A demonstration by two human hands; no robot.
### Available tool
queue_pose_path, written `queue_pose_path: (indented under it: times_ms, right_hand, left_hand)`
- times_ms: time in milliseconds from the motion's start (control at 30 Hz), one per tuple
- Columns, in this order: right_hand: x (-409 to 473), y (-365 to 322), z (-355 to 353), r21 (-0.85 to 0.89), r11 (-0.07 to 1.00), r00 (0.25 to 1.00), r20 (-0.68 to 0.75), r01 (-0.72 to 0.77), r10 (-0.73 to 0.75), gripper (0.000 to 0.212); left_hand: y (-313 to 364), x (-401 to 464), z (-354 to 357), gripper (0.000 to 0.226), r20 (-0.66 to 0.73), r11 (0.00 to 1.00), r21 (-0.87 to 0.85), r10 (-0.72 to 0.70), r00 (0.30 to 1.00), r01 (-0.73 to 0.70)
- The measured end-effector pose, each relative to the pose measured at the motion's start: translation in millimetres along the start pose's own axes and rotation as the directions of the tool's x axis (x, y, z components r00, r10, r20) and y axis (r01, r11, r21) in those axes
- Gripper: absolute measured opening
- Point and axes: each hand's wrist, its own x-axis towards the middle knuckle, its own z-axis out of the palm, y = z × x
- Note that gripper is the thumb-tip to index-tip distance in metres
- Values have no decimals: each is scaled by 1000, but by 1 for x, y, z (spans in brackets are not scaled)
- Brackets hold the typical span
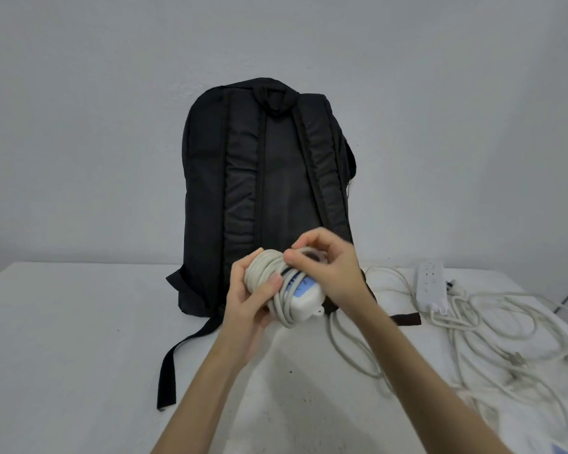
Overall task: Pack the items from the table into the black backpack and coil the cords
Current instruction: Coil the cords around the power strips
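Note:
The black backpack (266,178) stands upright at the back of the white table (63,339), straps facing me. In front of it my left hand (246,309) grips a white power strip with its cord wound around it (292,290). My right hand (325,260) pinches the cord end at the top of that bundle. A second white power strip (432,286) lies to the right, with its long cord (492,339) spread loosely over the table.
One backpack strap (181,352) trails forward across the table on the left. Another strap end (407,319) lies right of the bag. The grey wall stands close behind the table. The table's right edge is near the loose cord.

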Motion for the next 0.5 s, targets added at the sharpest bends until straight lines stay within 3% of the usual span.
queue_pose_path:
  times_ms: [67, 133, 167, 267, 367, 433, 500]
  right_hand:
    - [-9, 16, 11, -218, 973, 992, -122, -69, 43, 15]
    - [-18, 26, 22, -418, 883, 967, -217, -213, 130, 45]
    - [-22, 26, 27, -411, 867, 950, -250, -281, 189, 55]
    - [-31, 16, 33, -78, 930, 916, -219, -360, 337, 37]
    - [-31, 15, 25, 51, 907, 892, -169, -417, 420, 35]
    - [-33, 13, 21, 179, 862, 870, -59, -474, 490, 32]
    - [-35, 13, 13, 226, 808, 835, 48, -544, 548, 55]
  left_hand:
    - [-1, 1, -3, 57, -25, 997, 53, 61, 998, -60]
    - [-3, 1, -5, 64, -21, 985, 133, 114, 993, -110]
    - [-3, 0, -5, 66, -13, 976, 174, 137, 991, -132]
    - [-5, -1, -2, 69, 21, 947, 271, 175, 984, -174]
    - [-6, -2, -1, 74, 37, 940, 286, 184, 982, -187]
    - [-4, -3, 1, 90, 35, 918, 331, 219, 975, -218]
    - [-2, -3, 4, 110, 42, 889, 398, 229, 973, -226]
